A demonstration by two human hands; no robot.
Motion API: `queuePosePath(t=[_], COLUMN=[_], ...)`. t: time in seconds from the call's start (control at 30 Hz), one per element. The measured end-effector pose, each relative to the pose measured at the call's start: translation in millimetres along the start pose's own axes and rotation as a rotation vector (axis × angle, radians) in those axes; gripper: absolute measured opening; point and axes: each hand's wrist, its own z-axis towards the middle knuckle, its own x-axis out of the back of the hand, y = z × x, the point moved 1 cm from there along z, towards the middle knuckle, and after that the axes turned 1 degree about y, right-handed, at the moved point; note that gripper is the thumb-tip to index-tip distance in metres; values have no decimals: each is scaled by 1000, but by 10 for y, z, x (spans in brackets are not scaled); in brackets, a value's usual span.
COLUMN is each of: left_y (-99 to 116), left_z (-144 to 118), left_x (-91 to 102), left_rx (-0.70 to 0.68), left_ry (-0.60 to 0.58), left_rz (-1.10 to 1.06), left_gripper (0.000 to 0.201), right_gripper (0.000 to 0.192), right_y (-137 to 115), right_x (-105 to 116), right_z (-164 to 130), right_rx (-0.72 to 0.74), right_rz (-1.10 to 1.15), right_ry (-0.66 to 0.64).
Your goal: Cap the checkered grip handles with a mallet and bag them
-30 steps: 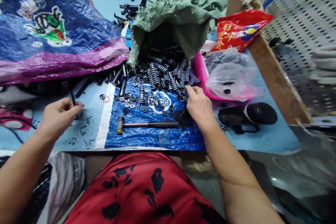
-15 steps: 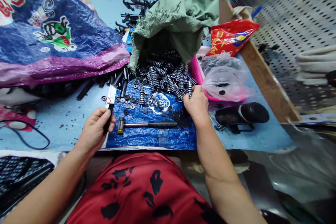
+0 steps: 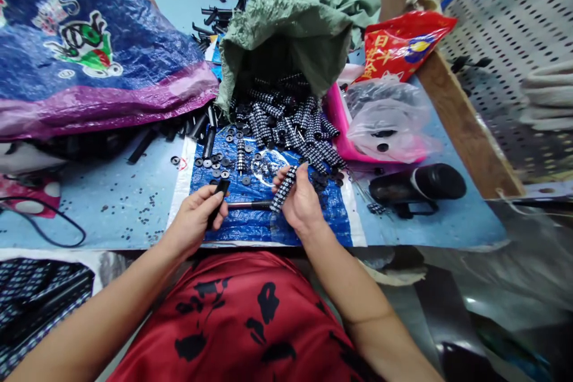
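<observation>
My left hand [image 3: 197, 213] is closed around a short black plastic piece [image 3: 219, 203], whose upper end sticks out past the thumb. In my right hand [image 3: 304, 200] is a black-and-white ridged roller [image 3: 283, 190], held at a slant between thumb and fingers. Under both hands lies a hammer [image 3: 246, 206], its head hidden behind my left hand. A heap of similar rollers [image 3: 286, 125] spills from the mouth of a green cloth sack [image 3: 286, 18]. Small black washers [image 3: 216, 165] are scattered on the blue plastic sheet [image 3: 250, 233], near one roller standing apart [image 3: 240, 155].
A printed blue woven bag [image 3: 134, 36] covers the left side, with black plastic parts [image 3: 143, 144] under its edge. On the right are a pink tray [image 3: 340, 137] with plastic bags, a red packet [image 3: 398, 48], a black bottle [image 3: 416, 188] and a wooden board [image 3: 465, 125].
My right hand has come back from the heap to the middle with a roller in it. My left hand has moved right with the black piece, now covering the hammer's head.
</observation>
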Motion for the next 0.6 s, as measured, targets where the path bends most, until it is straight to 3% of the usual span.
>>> queuePosePath(t=[0.1,0.2,0.37,0.53,0.6], left_y=[-79,-137,-122,-113,-131], left_z=[-14,-32,-43,-3,19], left_x=[-32,-40,-157,-342,-372], left_rx=[-39,-54,-163,-366,-401], left_ry=[16,46,36,45,38], left_rz=[15,-8,39,243,284], left_gripper=[39,39,38,32,30], right_gripper=[71,67,59,55,56], right_y=[125,229,273,339,392], right_x=[-148,-170,-215,-356,-358], right_z=[-148,-271,-324,-355,-364], right_rx=[-255,-332,-211,-80,-36], right_rz=[102,58,-6,15,-72], right_ry=[-70,-163,-296,-203,-234])
